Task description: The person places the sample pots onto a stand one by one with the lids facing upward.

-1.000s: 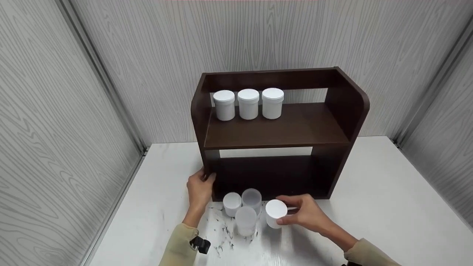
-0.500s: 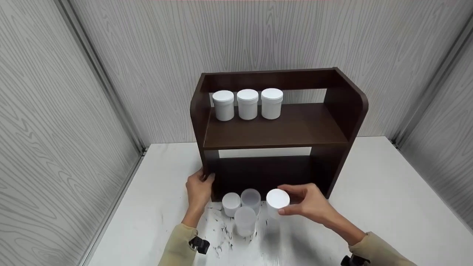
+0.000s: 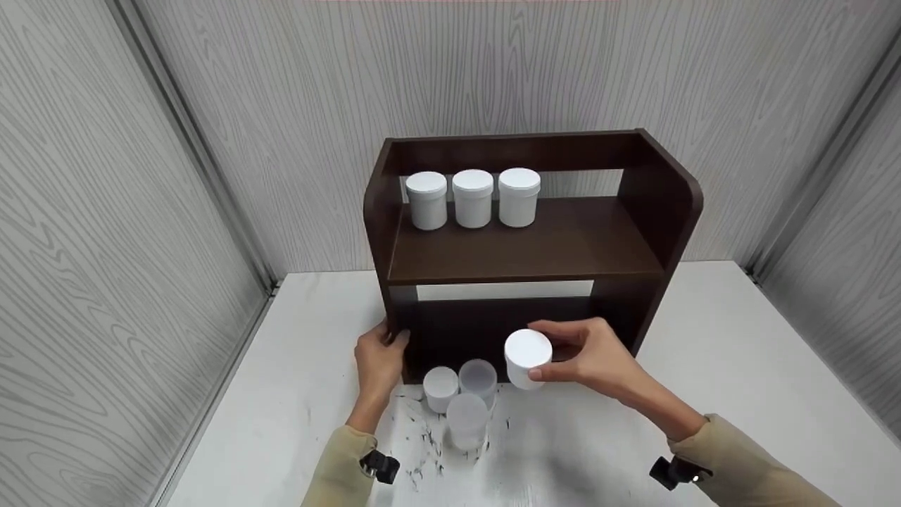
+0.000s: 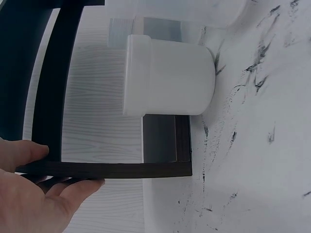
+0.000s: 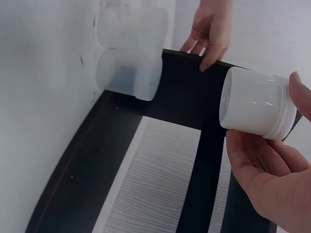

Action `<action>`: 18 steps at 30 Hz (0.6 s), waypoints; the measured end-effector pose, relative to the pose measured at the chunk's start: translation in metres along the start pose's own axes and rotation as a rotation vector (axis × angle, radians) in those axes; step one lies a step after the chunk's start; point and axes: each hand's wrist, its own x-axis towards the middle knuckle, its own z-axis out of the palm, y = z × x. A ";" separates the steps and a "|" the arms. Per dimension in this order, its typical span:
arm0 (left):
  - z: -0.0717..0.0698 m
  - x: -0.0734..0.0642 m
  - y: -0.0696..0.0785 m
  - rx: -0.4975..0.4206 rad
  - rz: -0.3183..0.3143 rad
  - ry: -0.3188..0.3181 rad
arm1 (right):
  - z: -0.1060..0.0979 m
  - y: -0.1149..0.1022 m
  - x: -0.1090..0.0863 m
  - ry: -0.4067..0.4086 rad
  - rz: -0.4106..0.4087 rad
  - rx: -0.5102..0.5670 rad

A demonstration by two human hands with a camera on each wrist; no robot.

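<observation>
My right hand (image 3: 591, 359) pinches a white lidded jar (image 3: 526, 360) between thumb and fingers, holding it upright in the air before the lower opening of a dark brown shelf (image 3: 521, 257). In the right wrist view the same jar (image 5: 255, 103) shows its smooth side and lid rim. My left hand (image 3: 379, 362) grips the front edge of the shelf's left side panel, thumb inside and fingers outside, as the left wrist view also shows. Close to it on the table stand a white lidded jar (image 3: 441, 389) and two translucent containers (image 3: 479, 380).
Three white lidded jars (image 3: 473, 198) stand in a row on the left of the upper shelf. Dark smudges mark the white table (image 3: 310, 422) in front. Grey wood-patterned panels (image 3: 281, 84) enclose the back and sides.
My right hand has lifted the white jar off the table and carried it up towards the shelf. The left hand keeps its grip on the side panel.
</observation>
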 end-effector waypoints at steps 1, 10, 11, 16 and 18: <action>0.000 0.000 0.000 0.001 0.001 0.001 | 0.000 -0.003 0.001 0.000 -0.002 0.003; 0.000 -0.001 0.000 -0.018 0.005 -0.007 | -0.002 -0.028 0.013 0.025 -0.007 0.002; 0.000 -0.001 0.000 -0.022 0.008 -0.008 | -0.002 -0.032 0.014 0.025 -0.009 0.002; 0.000 -0.001 0.001 -0.031 0.022 -0.017 | -0.002 -0.049 0.021 0.023 -0.032 0.021; 0.000 -0.001 0.001 -0.026 0.021 -0.016 | -0.002 -0.055 0.025 0.023 -0.040 0.043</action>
